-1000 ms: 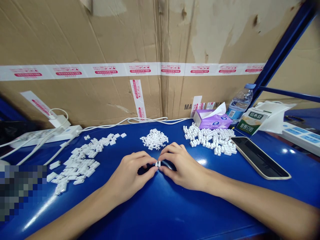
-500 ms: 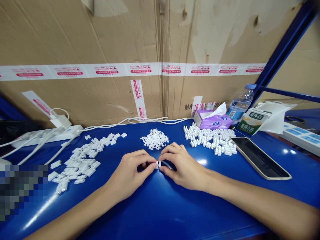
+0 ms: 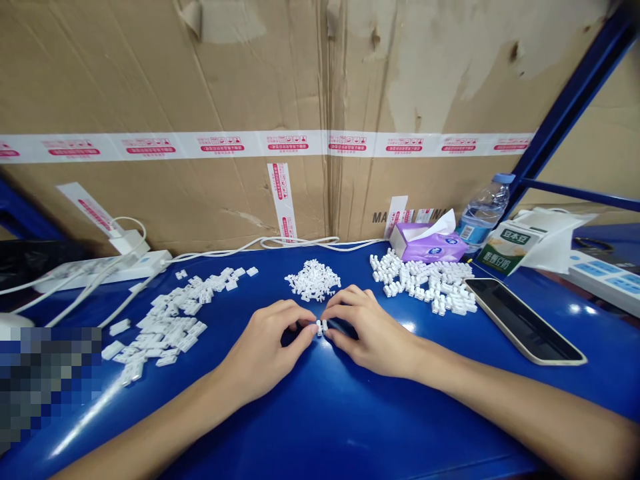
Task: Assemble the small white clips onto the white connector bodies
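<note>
Between the fingertips of both hands is a small white plastic piece (image 3: 321, 327), held just above the blue table (image 3: 320, 427). My left hand (image 3: 273, 337) pinches its left side with thumb and forefinger. From the right, my right hand (image 3: 363, 330) grips the other side the same way. The piece's finer shape is partly covered by the fingertips. Just behind the hands lies a pile of tiny white branched parts (image 3: 313, 280). Flat white rectangular pieces (image 3: 170, 327) are scattered to the left. Chunkier white pieces (image 3: 425, 280) lie in a group at the right.
A phone (image 3: 525, 320) lies at the right. Behind it stand a purple tissue pack (image 3: 433, 247), a water bottle (image 3: 485, 210) and a green-and-white carton (image 3: 510, 247). White cables and a power strip (image 3: 110, 270) run along the back left, before a cardboard wall (image 3: 225, 80).
The camera view has shifted slightly, so everything sits a little further right and lower. Both hands keep their pinch on the white plastic piece; the fingers have barely moved.
</note>
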`<state>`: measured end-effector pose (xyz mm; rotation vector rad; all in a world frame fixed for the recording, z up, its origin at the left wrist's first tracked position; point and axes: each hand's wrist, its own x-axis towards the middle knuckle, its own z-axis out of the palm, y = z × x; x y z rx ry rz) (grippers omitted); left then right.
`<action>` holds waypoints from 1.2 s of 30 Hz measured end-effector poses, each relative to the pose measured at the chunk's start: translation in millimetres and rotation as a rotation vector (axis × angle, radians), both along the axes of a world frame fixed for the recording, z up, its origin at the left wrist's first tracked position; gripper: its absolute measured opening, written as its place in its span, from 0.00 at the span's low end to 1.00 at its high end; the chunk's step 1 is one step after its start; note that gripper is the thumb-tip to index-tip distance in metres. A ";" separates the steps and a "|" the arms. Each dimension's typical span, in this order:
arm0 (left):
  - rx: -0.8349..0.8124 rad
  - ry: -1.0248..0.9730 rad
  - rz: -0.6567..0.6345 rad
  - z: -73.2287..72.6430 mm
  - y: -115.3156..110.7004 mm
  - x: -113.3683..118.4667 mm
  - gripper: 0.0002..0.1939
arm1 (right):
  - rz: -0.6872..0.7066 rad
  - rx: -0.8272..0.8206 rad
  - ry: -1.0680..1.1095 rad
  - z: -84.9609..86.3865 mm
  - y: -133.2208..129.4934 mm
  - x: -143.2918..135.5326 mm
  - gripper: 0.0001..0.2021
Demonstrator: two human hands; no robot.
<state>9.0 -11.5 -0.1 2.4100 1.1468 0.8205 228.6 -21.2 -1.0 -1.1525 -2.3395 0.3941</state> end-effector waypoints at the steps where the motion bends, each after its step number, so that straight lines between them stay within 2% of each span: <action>1: 0.029 0.012 0.009 -0.3 0.4 -0.2 0.09 | -0.003 0.005 0.000 -0.6 1.2 0.5 0.08; 5: 0.124 0.120 0.034 -1.6 -0.1 -4.9 0.13 | -0.014 0.017 -0.004 -0.7 3.7 2.7 0.10; 11: 0.183 0.306 0.109 -8.1 -4.7 -24.7 0.20 | 0.000 0.001 -0.047 3.6 -5.9 14.8 0.21; 16: 0.173 0.438 0.111 -12.1 -3.4 -32.6 0.26 | -0.095 0.004 -0.187 -2.8 -14.7 23.1 0.33; 22: 0.124 0.478 0.086 -11.2 -3.0 -30.4 0.29 | -0.089 -0.032 -0.305 -7.0 -14.5 20.5 0.40; 30: 0.125 0.521 0.081 -13.3 -3.7 -30.6 0.31 | -0.092 -0.044 -0.369 -6.3 -15.1 20.4 0.42; 36: 0.143 0.506 0.075 -13.6 -3.4 -30.9 0.31 | -0.099 -0.041 -0.340 -4.9 -15.7 19.1 0.41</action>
